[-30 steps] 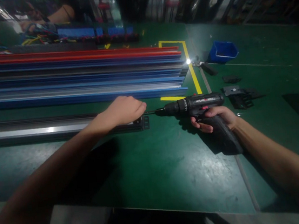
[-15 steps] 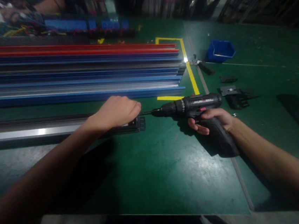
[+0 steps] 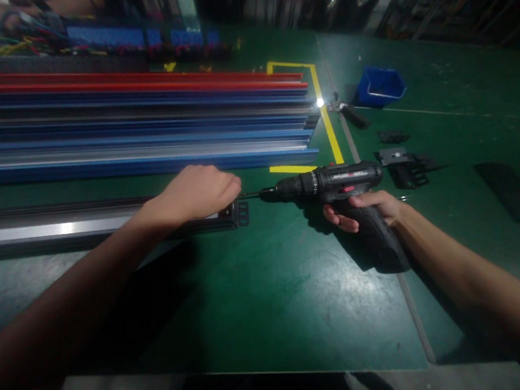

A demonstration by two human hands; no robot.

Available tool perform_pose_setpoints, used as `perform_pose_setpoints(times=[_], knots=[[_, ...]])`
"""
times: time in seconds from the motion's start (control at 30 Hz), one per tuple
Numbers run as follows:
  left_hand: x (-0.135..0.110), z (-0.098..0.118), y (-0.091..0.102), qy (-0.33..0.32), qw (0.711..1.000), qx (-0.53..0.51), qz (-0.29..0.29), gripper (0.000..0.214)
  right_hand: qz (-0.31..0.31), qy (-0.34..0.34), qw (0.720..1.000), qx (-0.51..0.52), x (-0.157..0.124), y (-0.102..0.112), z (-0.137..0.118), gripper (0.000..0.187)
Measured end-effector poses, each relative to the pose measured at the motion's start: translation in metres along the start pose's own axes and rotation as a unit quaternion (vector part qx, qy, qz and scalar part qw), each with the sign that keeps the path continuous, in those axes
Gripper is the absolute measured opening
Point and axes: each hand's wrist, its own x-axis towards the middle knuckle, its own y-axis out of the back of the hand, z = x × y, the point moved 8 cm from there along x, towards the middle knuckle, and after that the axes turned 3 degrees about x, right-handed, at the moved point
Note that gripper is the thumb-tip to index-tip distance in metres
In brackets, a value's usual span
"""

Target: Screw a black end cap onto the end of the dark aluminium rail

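Observation:
My right hand (image 3: pixel 367 212) is wrapped around the grip of a black cordless drill (image 3: pixel 348 177), which points left. Its long, thin bit (image 3: pixel 254 193) reaches the end of a long black-and-silver metal profile (image 3: pixel 97 225). Over that end my left hand (image 3: pixel 209 191) is closed on the profile, its fingertips mostly hidden on the far side. The bit's tip is beside the left fingers, and I cannot tell exactly where it touches. A slotted black end bracket (image 3: pixel 243 214) sticks out from the profile, just below the bit.
Behind the profile lie several blue and red rails (image 3: pixel 144 138), ending near yellow tape (image 3: pixel 331 133). A blue bin (image 3: pixel 381 87), a dark-handled tool (image 3: pixel 354 116), black brackets (image 3: pixel 404 167) and a flat black piece (image 3: pixel 512 194) lie to the right. Another person's arm (image 3: pixel 73 1) is at far left.
The whole view has shifted slightly left. Both hands, the drill and the profile keep about the same position relative to each other.

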Motion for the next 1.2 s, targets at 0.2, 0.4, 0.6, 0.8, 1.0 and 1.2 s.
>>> perform_pose_setpoints(times=[0.2,0.4,0.6,0.8,1.0,1.2], knots=[[0.0,-0.0006,-0.0001,-0.001,1.0,-0.004,0.019,0.05,0.003,-0.007,1.0,-0.005,0.0021,-0.0012,-0.0024,0.039],[0.0008,-0.0017,-0.002,0.002,1.0,-0.001,0.021,0.052,0.01,-0.023,1.0,0.002,0.0017,-0.0014,-0.0025,0.034],[0.0015,-0.003,-0.0031,0.011,1.0,0.006,0.017,0.049,0.039,-0.027,0.999,0.001,0.0008,-0.0024,-0.002,0.031],[0.0007,-0.0015,0.0,0.007,1.0,-0.012,0.022,0.051,0.066,-0.025,0.997,0.004,0.0009,-0.0009,-0.0027,0.026],[0.0009,-0.0008,-0.0019,-0.005,1.0,0.001,0.03,0.052,0.08,-0.029,0.996,0.002,0.0002,0.0008,-0.0024,0.027],[0.001,-0.001,-0.0024,-0.006,1.0,-0.002,0.026,0.051,0.079,-0.035,0.996,0.013,0.0002,0.0009,-0.0007,0.027]])
